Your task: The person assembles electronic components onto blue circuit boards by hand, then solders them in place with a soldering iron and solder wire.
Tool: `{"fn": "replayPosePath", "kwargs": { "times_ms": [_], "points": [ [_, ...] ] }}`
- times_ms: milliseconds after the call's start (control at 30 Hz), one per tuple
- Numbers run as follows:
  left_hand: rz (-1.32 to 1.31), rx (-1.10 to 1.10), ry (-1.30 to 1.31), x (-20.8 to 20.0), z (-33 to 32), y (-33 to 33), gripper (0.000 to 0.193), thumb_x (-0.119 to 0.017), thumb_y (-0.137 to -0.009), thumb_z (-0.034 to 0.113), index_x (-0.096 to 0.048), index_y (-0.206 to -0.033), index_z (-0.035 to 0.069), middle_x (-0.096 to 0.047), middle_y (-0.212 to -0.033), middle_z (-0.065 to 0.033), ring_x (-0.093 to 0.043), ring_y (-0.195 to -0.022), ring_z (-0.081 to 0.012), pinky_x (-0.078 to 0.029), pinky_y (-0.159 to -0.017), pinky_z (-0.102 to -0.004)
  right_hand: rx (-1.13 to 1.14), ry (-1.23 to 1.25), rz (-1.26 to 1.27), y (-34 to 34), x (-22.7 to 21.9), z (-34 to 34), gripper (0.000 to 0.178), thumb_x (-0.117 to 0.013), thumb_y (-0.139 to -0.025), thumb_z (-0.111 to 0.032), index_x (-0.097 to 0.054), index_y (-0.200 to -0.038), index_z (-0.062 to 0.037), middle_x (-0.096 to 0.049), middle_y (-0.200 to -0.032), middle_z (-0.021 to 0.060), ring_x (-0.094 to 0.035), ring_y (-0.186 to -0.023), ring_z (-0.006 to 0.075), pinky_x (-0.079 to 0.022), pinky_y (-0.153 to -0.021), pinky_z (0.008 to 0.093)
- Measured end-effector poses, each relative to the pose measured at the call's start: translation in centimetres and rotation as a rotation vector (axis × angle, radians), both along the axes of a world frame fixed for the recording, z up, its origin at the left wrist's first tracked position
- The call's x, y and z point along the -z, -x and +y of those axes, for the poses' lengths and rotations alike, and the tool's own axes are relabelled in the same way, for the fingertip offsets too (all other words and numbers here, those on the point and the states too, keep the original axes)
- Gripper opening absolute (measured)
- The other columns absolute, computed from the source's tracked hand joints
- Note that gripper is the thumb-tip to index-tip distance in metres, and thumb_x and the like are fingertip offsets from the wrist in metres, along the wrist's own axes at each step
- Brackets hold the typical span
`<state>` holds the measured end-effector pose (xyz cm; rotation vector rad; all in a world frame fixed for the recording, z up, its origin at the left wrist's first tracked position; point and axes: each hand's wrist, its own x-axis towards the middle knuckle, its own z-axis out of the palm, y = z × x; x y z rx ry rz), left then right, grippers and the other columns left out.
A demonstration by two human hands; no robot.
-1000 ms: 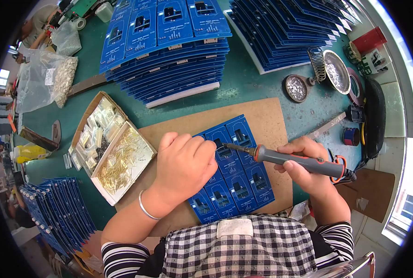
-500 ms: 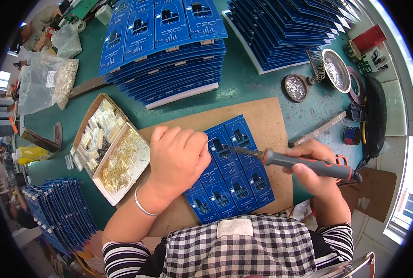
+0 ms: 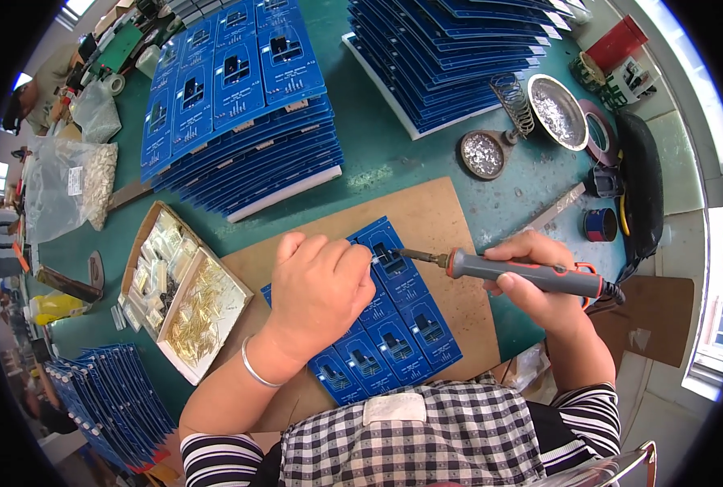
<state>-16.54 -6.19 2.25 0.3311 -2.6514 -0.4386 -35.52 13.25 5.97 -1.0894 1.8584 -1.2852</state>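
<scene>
In my right hand [image 3: 537, 280] is a grey-and-orange soldering iron [image 3: 532, 273], gripped by its handle and pointing left. Its tip is at the upper right unit of a blue circuit board panel [image 3: 402, 312]; whether it touches cannot be told. My left hand [image 3: 322, 286] is closed above the panel's left part, hiding some of it. The fingers are curled together, and anything between them is hidden. Black parts with pins sit on the panel's units. Beneath lies a brown board [image 3: 467, 292].
Left of my left hand, a divided cardboard box [image 3: 184, 292] holds gold pins and small parts. Stacks of blue panels stand behind [image 3: 239, 154] and at lower left [image 3: 114, 402]. At right are an iron stand's coil [image 3: 514, 105], a round tin [image 3: 483, 154] and a bowl [image 3: 558, 112] of solder scraps.
The whole view has shifted, so most things appear further left. Relative to the panel, the iron's tip has moved right, to the right-hand column. My left hand stays closed over the panel.
</scene>
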Motion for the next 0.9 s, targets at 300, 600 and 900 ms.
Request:
{"fn": "replayPosePath", "kwargs": {
  "times_ms": [300, 600, 900],
  "points": [
    [-0.001, 0.013, 0.0, 0.5, 0.1, 0.6, 0.014, -0.067, -0.064, 0.004, -0.057, -0.073, 0.01, -0.055, -0.065, -0.0027, -0.053, -0.063, -0.0215, -0.037, -0.069, -0.0349, -0.015, -0.009, -0.036, 0.1, 0.2, -0.4, 0.025, -0.07, -0.08, -0.021, -0.066, -0.094, -0.001, -0.065, -0.078, 0.0076, -0.062, -0.067, 0.0163, -0.047, -0.059, 0.0276],
    [-0.008, 0.002, 0.0, 0.9, -0.4, 1.2, 0.016, -0.066, -0.064, 0.004, -0.055, -0.074, 0.01, -0.055, -0.065, -0.0023, -0.053, -0.064, -0.0218, -0.037, -0.069, -0.036, -0.024, 0.009, -0.015, 0.1, 0.3, -0.3, 0.024, -0.07, -0.08, -0.02, -0.066, -0.094, -0.0013, -0.065, -0.076, 0.0072, -0.062, -0.064, 0.0163, -0.046, -0.058, 0.0274],
    [-0.024, -0.027, 0.003, 0.0, -0.4, 0.1, 0.015, -0.066, -0.065, 0.004, -0.056, -0.073, 0.01, -0.057, -0.067, -0.0023, -0.054, -0.065, -0.0221, -0.036, -0.07, -0.0365, -0.066, 0.022, 0.072, 0.6, -0.4, 0.1, 0.023, -0.07, -0.079, -0.02, -0.066, -0.093, -0.0017, -0.066, -0.077, 0.0089, -0.063, -0.065, 0.0179, -0.047, -0.057, 0.0281]
  ]
}}
